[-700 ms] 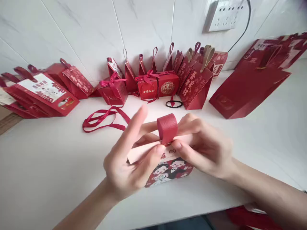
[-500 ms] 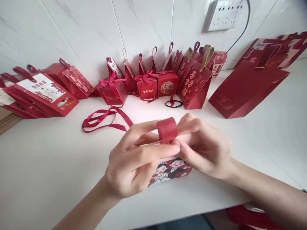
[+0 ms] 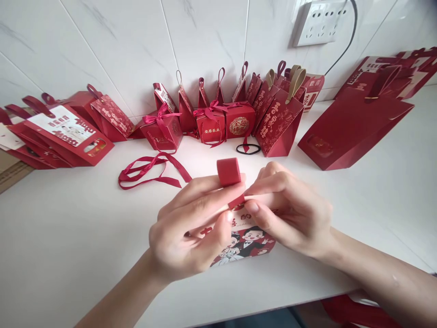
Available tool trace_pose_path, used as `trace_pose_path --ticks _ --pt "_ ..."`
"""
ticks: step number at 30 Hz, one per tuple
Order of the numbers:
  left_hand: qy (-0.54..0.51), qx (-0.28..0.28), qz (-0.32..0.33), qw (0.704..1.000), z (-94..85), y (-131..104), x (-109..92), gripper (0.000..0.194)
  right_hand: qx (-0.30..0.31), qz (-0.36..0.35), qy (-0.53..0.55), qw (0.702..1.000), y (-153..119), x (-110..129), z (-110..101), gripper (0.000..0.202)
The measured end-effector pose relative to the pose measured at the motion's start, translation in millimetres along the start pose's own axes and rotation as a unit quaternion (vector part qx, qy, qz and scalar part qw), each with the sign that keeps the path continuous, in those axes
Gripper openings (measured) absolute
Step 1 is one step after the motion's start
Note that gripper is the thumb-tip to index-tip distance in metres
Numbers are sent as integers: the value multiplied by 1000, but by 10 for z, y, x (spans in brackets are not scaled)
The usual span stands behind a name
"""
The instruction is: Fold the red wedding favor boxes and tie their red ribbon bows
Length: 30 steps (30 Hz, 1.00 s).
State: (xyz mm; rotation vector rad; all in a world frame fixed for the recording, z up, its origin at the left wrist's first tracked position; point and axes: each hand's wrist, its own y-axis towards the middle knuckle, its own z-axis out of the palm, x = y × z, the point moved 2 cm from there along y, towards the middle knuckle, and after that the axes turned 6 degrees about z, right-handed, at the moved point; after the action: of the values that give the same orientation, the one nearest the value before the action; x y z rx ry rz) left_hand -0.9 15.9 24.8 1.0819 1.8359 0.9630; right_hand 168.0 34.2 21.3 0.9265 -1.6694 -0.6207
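Observation:
A small gift box (image 3: pixel 254 243) with a cartoon bride and groom and red lettering on its front stands on the white counter. A looped red strap (image 3: pixel 228 172) sticks up from its top, between the fingers of my left hand (image 3: pixel 191 232). The left thumb presses the box's upper front while the fingers lie behind and around the strap. My right hand (image 3: pixel 293 209) pinches the box's top edge close to the strap's base, thumb in front. My hands and fingers hide much of the box's top and both of its sides.
Behind the hands lies a loose red ribbon (image 3: pixel 150 171) and a black hair tie (image 3: pixel 248 149). Red gift boxes (image 3: pixel 210 130) line the tiled wall. Folded red boxes stand at left (image 3: pixel 92 148) and right (image 3: pixel 355 123). A white power strip (image 3: pixel 321 23) hangs on the wall.
The strap loop has shifted left and up, turning in my left fingers. My left thumb has moved down and away from the right fingertips, uncovering more lettering on the box.

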Motion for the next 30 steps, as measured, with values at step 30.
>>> trace_pose_path --ticks 30 --pt "-81 -22 -76 994 45 -9 -9 43 28 55 -3 998 9 3 -22 4"
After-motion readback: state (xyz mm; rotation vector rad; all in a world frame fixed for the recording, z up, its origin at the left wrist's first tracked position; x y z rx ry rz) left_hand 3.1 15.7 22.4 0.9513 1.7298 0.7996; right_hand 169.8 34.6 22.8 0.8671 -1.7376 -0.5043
